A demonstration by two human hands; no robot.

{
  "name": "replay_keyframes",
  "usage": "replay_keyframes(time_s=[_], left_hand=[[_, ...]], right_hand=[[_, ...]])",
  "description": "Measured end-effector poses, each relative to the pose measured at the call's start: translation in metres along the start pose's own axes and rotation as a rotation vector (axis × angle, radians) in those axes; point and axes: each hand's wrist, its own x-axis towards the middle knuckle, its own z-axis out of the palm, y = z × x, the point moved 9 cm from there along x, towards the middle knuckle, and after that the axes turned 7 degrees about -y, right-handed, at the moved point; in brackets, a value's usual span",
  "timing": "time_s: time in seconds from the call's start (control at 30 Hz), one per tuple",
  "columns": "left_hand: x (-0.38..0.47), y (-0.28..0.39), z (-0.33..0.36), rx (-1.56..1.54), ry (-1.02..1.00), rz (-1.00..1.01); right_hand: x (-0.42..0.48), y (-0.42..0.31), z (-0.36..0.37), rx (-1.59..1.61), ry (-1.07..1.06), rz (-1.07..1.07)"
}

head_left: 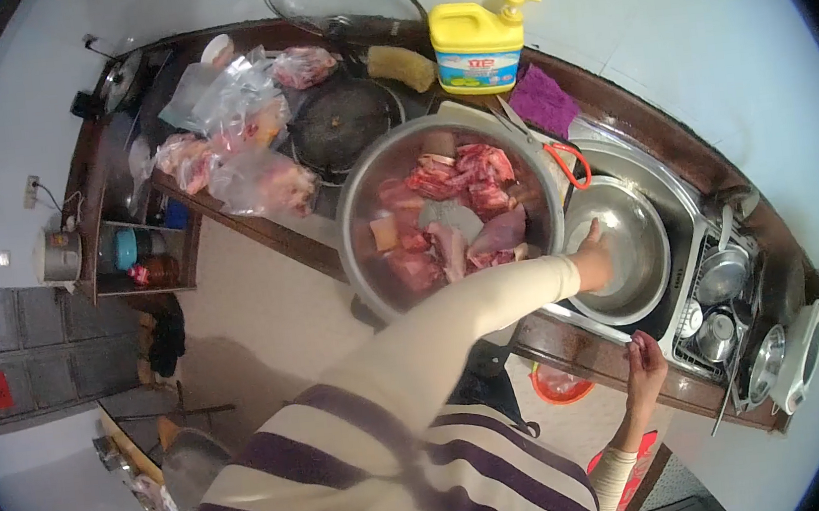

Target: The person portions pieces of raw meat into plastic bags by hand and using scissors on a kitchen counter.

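My left hand (594, 263) reaches over the near left rim of a steel basin (638, 261) that sits in the sink. One digit points up; the other fingers are mostly hidden, so their grip is unclear. By the sink's front edge, my right hand (645, 362) is raised with its fingers bent close together; whether anything is between them cannot be told. Left of the sink stands a large metal bowl (352, 239) with chunks of raw meat (486, 169) in it. Red-handled scissors (570, 164) lie between bowl and sink, partly over a light board.
A yellow pump jug (478, 50) and a purple cloth (543, 101) stand along the back. Bagged meat (263, 177) lies left of a black stove burner (347, 123). A dish rack (719, 320) holds metalware on the right. An orange bucket (561, 383) is on the floor.
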Motion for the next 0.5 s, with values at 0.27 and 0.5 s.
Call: replay_keyframes(time_s=[0.27, 0.5], left_hand=[[-0.186, -0.035, -0.128, -0.354, 0.588, 0.022], [-0.428, -0.122, -0.104, -0.348, 0.947, -0.223]], right_hand=[[-0.01, -0.043, 0.085, -0.014, -0.103, -0.063], [-0.048, -0.088, 0.229, 0.028, -0.19, -0.019]])
